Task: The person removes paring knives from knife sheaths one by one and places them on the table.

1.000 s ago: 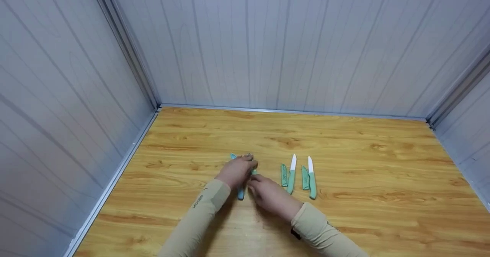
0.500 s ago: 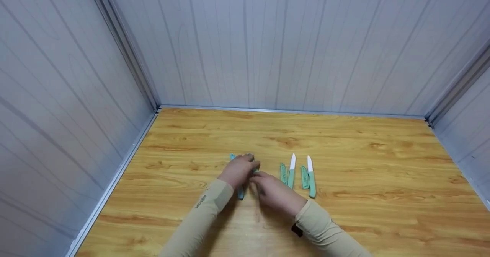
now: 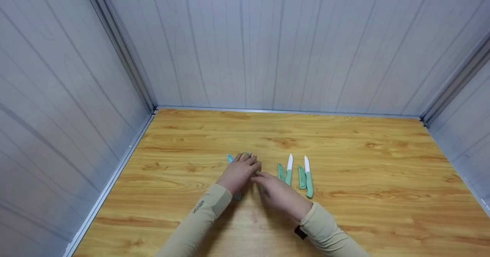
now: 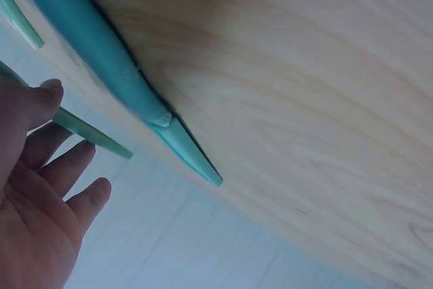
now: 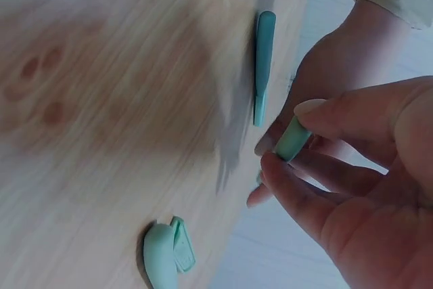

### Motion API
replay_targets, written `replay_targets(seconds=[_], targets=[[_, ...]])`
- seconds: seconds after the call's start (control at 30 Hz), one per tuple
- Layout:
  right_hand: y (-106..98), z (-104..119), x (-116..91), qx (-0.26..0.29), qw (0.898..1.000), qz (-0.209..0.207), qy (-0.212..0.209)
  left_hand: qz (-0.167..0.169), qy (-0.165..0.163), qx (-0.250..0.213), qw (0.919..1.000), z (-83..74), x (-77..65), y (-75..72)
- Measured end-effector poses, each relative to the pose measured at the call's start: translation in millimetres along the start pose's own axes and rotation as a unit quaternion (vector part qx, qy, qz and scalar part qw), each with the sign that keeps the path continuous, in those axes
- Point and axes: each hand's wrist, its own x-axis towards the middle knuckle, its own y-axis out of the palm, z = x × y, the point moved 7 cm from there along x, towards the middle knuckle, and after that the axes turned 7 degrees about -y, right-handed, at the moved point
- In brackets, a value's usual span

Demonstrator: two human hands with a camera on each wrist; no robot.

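Between my two hands is a paring knife; its green handle [image 5: 293,140] shows in the right wrist view, pinched between the thumb and fingers of my right hand [image 3: 283,194]. My left hand [image 3: 238,172] holds the green sheath [image 4: 98,137] at the other end, thumb on one side and fingers reaching past it. In the head view the hands meet and cover most of this knife. Under my left wrist lies a blue-green sheathed knife [image 4: 115,65] on the table.
Right of my hands lie two white-bladed knives, one nearer [image 3: 289,169] and one farther right [image 3: 309,180]. Beside each is its green sheath, the left one [image 3: 280,171] and the right one [image 3: 302,177]. Pale panel walls [image 3: 260,46] enclose the wooden table [image 3: 383,188].
My left fingers spread out farther, and a green tip shows beyond them. The right hand shifts slightly right, still at the handle. The loose knives stay put.
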Motion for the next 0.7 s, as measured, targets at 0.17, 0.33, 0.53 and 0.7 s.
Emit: replay_targets(seconds=[0.17, 0.33, 0.53, 0.7], targets=[[0, 3, -4, -0.004, 1.000, 0.003, -0.011, -0.011, 0.007, 0.026, 0.9996, -0.8, -6.1, -2.5], [-5, 5, -12, 0.014, 1.000, -0.001, -0.016, -0.015, 0.005, 0.046, 0.9988, -4.8, -9.2, -8.2], [-14, 7, -26, 0.022, 0.999, -0.013, -0.030, -0.025, 0.003, 0.056, 0.9981, -10.1, -14.9, -18.0], [-20, 8, -34, 0.013, 0.999, -0.022, -0.048, -0.028, 0.003, 0.062, 0.9977, -13.9, -18.9, -23.1]])
